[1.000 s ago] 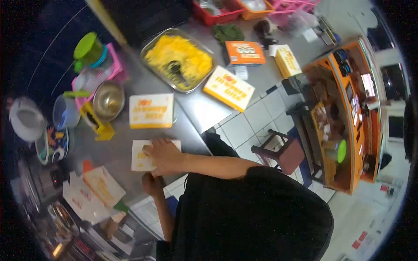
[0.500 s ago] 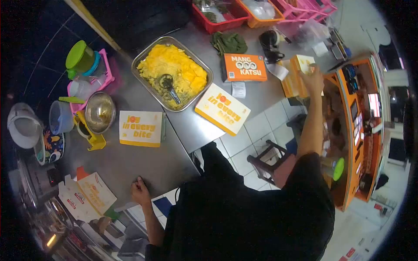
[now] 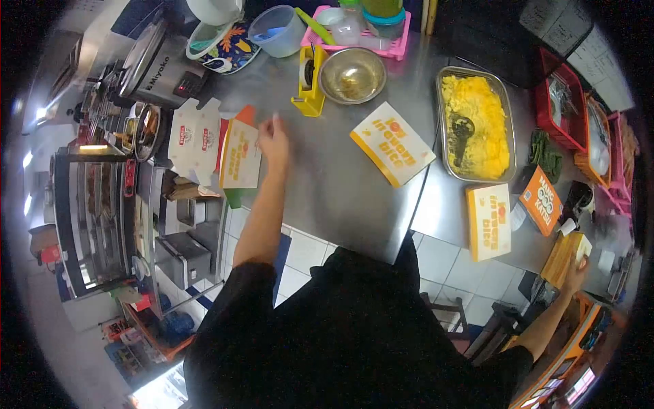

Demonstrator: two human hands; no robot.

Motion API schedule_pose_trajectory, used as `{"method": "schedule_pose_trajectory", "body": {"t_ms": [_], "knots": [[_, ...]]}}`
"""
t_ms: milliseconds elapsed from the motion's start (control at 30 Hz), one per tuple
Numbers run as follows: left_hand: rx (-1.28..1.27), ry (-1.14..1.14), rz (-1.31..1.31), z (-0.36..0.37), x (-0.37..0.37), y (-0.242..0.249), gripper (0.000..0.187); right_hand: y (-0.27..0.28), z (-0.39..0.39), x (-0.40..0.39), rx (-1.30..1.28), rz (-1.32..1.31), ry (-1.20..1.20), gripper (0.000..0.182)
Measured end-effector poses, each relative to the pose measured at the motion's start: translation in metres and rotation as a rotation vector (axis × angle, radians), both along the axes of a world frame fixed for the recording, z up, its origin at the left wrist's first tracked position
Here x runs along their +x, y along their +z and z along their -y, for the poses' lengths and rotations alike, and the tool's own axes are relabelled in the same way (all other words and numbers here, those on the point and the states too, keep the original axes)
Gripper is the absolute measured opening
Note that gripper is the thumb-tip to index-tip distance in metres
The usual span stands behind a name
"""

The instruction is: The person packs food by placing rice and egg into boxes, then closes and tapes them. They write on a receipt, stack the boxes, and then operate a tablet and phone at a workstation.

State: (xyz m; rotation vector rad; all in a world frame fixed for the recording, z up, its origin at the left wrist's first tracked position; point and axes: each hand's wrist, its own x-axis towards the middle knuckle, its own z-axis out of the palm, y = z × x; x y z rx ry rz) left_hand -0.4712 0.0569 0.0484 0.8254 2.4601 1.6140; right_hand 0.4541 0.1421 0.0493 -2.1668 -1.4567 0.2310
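While right hand (image 3: 576, 275) is at yellow boxes (image 3: 557, 260), grip unclear: left hand (image 3: 274, 146), loosely curled, empty, beside flattened carton (image 3: 194, 140), apparently kept within reach.

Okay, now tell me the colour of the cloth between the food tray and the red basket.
Dark green cloth; it shows best in the head view.

Tray (image 3: 509, 88) silver, food (image 3: 480, 129) yellow; cloth (image 3: 545, 153) dark green; basket (image 3: 571, 102) red.
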Motion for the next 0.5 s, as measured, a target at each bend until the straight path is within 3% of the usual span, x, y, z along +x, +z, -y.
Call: {"method": "schedule_pose_trajectory", "body": {"t_ms": [67, 100, 133, 167, 200, 233, 267, 300, 333, 400, 433, 500], "knots": [[0.014, -0.033, 0.098, -0.033, -0.017, 0.004, 0.044, 0.03, -0.004, -0.026, 0.15, 0.594, -0.23, 0.077], [-0.15, -0.104, 0.332, -0.047, -0.016, 0.028, 0.045, 0.057, -0.005, -0.074, 0.33, 0.456, -0.211, 0.067], [-0.323, -0.179, 0.563, -0.056, -0.017, 0.039, 0.047, 0.06, -0.005, -0.135, 0.639, 0.247, 0.022, 0.046], [-0.332, -0.201, 0.574, -0.064, -0.024, 0.034, 0.047, 0.062, 0.007, -0.216, 0.605, 0.154, 0.023, 0.027], [-0.37, -0.258, 0.746, -0.074, -0.032, 0.033, 0.043, 0.061, 0.024, -0.289, 0.221, -0.328, 0.054, 0.018], [-0.41, -0.315, 0.915, -0.086, -0.04, 0.031, 0.04, 0.086, 0.042, -0.39, 0.235, -0.17, 0.469, 0.019], [-0.41, -0.341, 0.913, -0.096, -0.049, 0.025, 0.04, 0.12, 0.053, -0.484, -0.205, -0.259, 0.426, 0.031], [-0.415, -0.395, 0.99, -0.103, -0.059, 0.014, 0.037, 0.1, 0.047, -0.521, 0.055, -0.284, 0.878, 0.046], [-0.417, -0.443, 1.069, -0.105, -0.065, 0.006, 0.036, 0.073, 0.041, -0.558, 0.079, -0.134, 0.952, 0.06], [-0.386, -0.452, 1.086, -0.103, -0.065, 0.005, 0.035, 0.062, 0.027, -0.606, -0.036, 0.118, 0.906, 0.072], [-0.362, -0.452, 1.101, -0.102, -0.066, 0.007, 0.035, 0.054, 0.022, -0.616, -0.025, 0.122, 0.914, 0.072], [-0.3, -0.453, 1.117, -0.1, -0.069, 0.005, 0.031, 0.043, 0.016, -0.631, -0.249, 0.136, 0.885, 0.08]]}}
